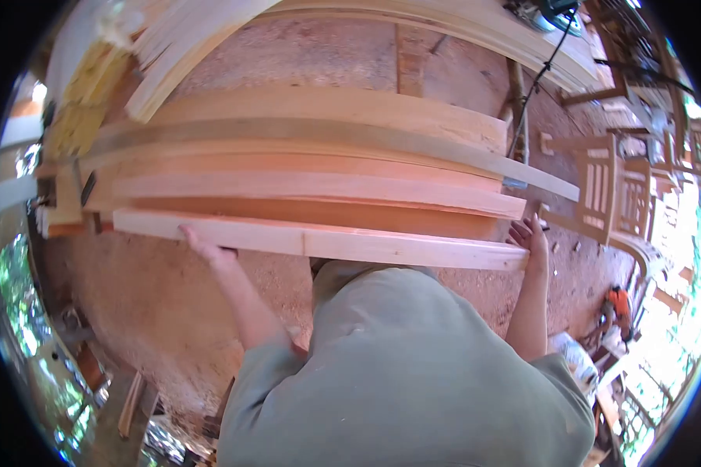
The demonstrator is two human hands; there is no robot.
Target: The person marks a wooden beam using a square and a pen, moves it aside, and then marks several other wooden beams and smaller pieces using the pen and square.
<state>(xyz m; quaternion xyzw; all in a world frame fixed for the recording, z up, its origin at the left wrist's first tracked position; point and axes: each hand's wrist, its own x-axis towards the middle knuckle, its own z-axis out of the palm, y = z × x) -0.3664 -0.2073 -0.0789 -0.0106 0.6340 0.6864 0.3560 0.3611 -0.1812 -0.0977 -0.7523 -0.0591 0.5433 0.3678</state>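
Observation:
A long pale wooden plank (319,240) lies nearest to me, at the front of a stack of planks (304,167). My left hand (204,247) grips the plank's near edge toward its left end. My right hand (531,237) holds the plank's right end, fingers spread against the end face. My grey-green shirt fills the lower middle of the view.
More planks (459,31) are stacked at the top. A black cable (539,82) runs from a power tool (549,12) at the top right. Wooden chair frames (611,187) stand on the right. The sawdust floor (148,311) lies below, with an orange tool (619,305) at the right.

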